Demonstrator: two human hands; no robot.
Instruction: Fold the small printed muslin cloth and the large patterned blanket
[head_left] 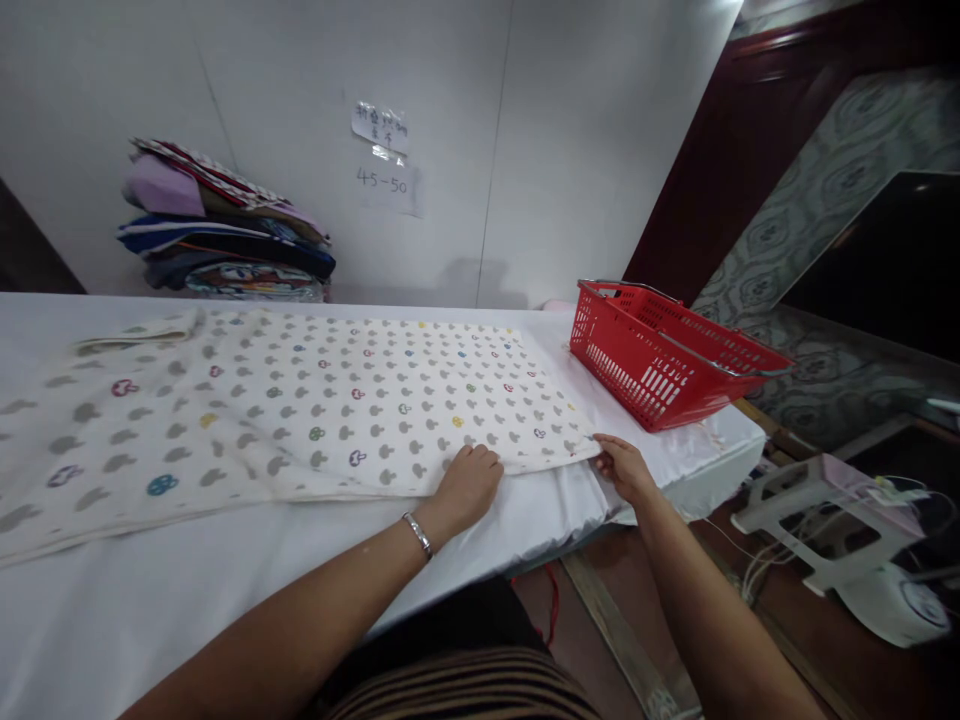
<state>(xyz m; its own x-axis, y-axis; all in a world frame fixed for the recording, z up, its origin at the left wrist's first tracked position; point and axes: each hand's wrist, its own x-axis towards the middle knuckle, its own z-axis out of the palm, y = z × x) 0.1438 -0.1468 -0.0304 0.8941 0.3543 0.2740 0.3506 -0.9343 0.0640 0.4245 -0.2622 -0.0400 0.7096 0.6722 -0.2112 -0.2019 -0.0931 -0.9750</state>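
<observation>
A white cloth printed with small grey and coloured shapes lies spread across a white table. My left hand, with a bracelet at the wrist, rests on the cloth's near edge with its fingers curled down against the fabric. My right hand pinches the cloth's near right corner between closed fingers. The cloth lies folded over, with a second layer showing at the left.
A red plastic basket stands on the table's right end. A stack of folded fabrics sits at the back left against the white wall. Paper notes hang on the wall. A white appliance with cables stands on the floor at right.
</observation>
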